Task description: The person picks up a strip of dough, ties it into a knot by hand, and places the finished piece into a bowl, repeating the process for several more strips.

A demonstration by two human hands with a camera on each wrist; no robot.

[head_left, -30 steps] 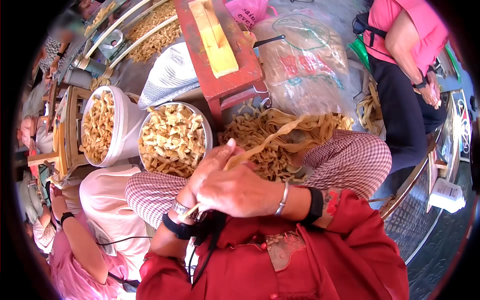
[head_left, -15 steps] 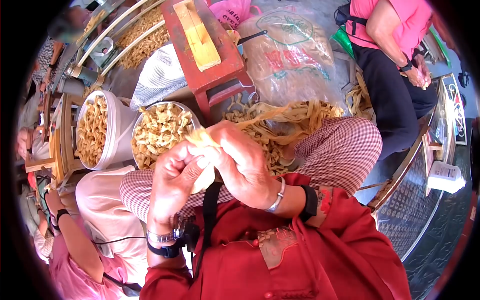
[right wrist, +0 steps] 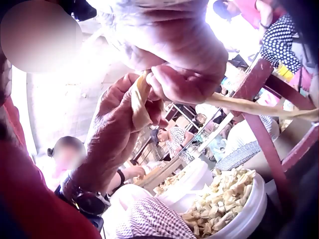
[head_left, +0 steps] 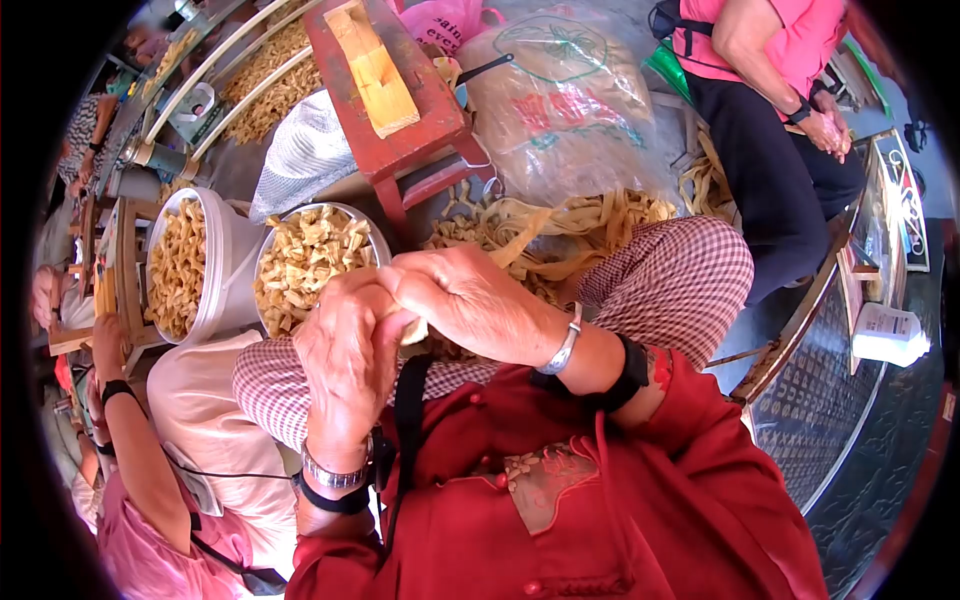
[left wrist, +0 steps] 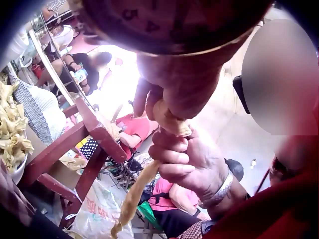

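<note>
In the head view the left hand (head_left: 347, 350) and right hand (head_left: 478, 305) meet above the lap, their fingers bent close together. Between them the right wrist view shows a pale folded strip (right wrist: 141, 103), pinched by the left hand (right wrist: 110, 129). The right hand (right wrist: 172, 59) has its fingers curled round the same strip. From its far side a long tail (right wrist: 249, 106) runs out. In the left wrist view the folded part (left wrist: 172, 122) lies at the left fingers, and the tail (left wrist: 133, 196) hangs below the right fist (left wrist: 182, 162).
Left of the lap stand a round tub (head_left: 376, 236) and a white bucket (head_left: 216, 262) of knotted pieces. Ahead are a red bench (head_left: 425, 125) with a wooden block (head_left: 372, 75), a clear plastic sack (head_left: 560, 110) and loose strips (head_left: 590, 220). People sit on both sides.
The hands have gone from crossed to facing each other, fingertips together. The folded part, plainly seen half a second ago, is mostly covered by fingers in the head view. The view has shifted somewhat.
</note>
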